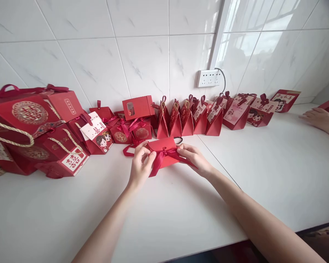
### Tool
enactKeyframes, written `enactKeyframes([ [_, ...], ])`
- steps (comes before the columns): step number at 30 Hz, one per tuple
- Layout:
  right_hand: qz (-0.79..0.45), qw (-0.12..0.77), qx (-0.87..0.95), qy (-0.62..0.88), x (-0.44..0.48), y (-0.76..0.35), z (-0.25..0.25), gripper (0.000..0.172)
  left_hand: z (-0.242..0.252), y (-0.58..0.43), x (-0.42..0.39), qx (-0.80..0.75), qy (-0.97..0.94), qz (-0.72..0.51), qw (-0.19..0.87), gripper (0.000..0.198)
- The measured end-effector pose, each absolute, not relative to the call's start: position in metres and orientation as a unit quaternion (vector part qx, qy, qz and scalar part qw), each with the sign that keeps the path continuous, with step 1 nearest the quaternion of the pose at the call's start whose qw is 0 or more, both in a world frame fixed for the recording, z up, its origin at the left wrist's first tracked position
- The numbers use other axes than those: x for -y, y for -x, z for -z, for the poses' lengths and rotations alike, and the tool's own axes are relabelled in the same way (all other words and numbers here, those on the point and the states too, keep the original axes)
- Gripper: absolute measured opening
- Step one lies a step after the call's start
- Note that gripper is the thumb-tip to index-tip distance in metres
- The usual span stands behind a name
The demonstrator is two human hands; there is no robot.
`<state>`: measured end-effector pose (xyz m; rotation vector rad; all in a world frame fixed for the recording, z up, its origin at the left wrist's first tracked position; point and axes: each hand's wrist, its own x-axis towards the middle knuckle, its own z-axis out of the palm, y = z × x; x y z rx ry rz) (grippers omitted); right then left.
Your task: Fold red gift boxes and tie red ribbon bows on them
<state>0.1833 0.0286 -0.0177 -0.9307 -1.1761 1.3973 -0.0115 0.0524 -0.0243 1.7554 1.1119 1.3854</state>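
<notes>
A small red gift box (pixel 162 144) is between my hands, low over the white counter, with a dark red ribbon (pixel 159 160) tied across its front. My left hand (pixel 141 163) grips the box's left side, thumb bent toward the front. On the right side, my right hand (pixel 194 158) has its fingers closed at the box's edge, beside the ribbon's right end. Whether those fingers pinch the ribbon, the box or both is hard to make out. Another piece of red ribbon (pixel 128 150) lies left of my left hand.
Large red gift bags (pixel 30 113) are piled at the left. Several small triangular red boxes (pixel 188 122) line the tiled wall, below a white power strip (pixel 209 78). Another person's hand (pixel 319 118) rests at the far right of the counter (pixel 285 164).
</notes>
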Motion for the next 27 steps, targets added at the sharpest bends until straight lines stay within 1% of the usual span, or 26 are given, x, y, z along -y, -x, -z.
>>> enactKeyframes([
  [2, -0.570, 0.522, 0.486, 0.408, -0.027, -0.183, 0.016, 0.029, 0.025, 0.012, -0.054, -0.425, -0.659, -0.523, 0.334, 0.025],
  [3, -0.537, 0.544, 0.484, 0.426, -0.025, -0.183, 0.015, 0.027, 0.025, 0.012, -0.054, -0.430, -0.654, -0.522, 0.338, 0.024],
  [4, -0.478, 0.579, 0.484, 0.449, -0.023, -0.182, 0.014, 0.026, 0.026, 0.011, -0.054, -0.436, -0.651, -0.521, 0.339, 0.023],
  [6, -0.303, 0.650, 0.499, 0.487, -0.015, -0.180, 0.012, 0.025, 0.029, 0.009, -0.053, -0.440, -0.644, -0.531, 0.331, 0.022],
  [7, -0.221, 0.663, 0.521, 0.490, -0.010, -0.178, 0.011, 0.026, 0.030, 0.007, -0.052, -0.437, -0.641, -0.540, 0.327, 0.021],
  [8, -0.170, 0.649, 0.565, 0.481, -0.004, -0.175, 0.011, 0.030, 0.032, 0.006, -0.051, -0.433, -0.636, -0.550, 0.324, 0.021],
  [9, -0.153, 0.610, 0.626, 0.460, 0.001, -0.171, 0.011, 0.035, 0.033, 0.005, -0.050, -0.429, -0.631, -0.561, 0.321, 0.021],
  [11, -0.190, 0.484, 0.749, 0.410, 0.010, -0.161, 0.014, 0.044, 0.035, 0.003, -0.050, -0.426, -0.620, -0.578, 0.315, 0.022],
  [13, -0.278, 0.363, 0.795, 0.398, 0.015, -0.149, 0.019, 0.049, 0.035, 0.003, -0.050, -0.427, -0.614, -0.586, 0.311, 0.028],
  [15, -0.398, 0.313, 0.750, 0.424, 0.014, -0.139, 0.025, 0.044, 0.035, 0.004, -0.049, -0.423, -0.620, -0.586, 0.306, 0.039],
  [17, -0.509, 0.309, 0.670, 0.444, 0.011, -0.131, 0.031, 0.046, 0.035, 0.005, -0.048, -0.418, -0.634, -0.577, 0.300, 0.046],
  [19, -0.558, 0.333, 0.618, 0.443, 0.007, -0.128, 0.036, 0.051, 0.033, 0.006, -0.047, -0.415, -0.649, -0.564, 0.299, 0.048],
  [21, -0.562, 0.358, 0.608, 0.431, 0.004, -0.129, 0.039, 0.050, 0.031, 0.007, -0.047, -0.415, -0.650, -0.555, 0.312, 0.044],
  [24, -0.565, 0.359, 0.616, 0.415, 0.002, -0.132, 0.038, 0.044, 0.028, 0.007, -0.047, -0.421, -0.637, -0.550, 0.338, 0.040],
  [27, -0.578, 0.363, 0.603, 0.413, 0.003, -0.133, 0.035, 0.046, 0.027, 0.006, -0.047, -0.421, -0.641, -0.546, 0.338, 0.040],
])
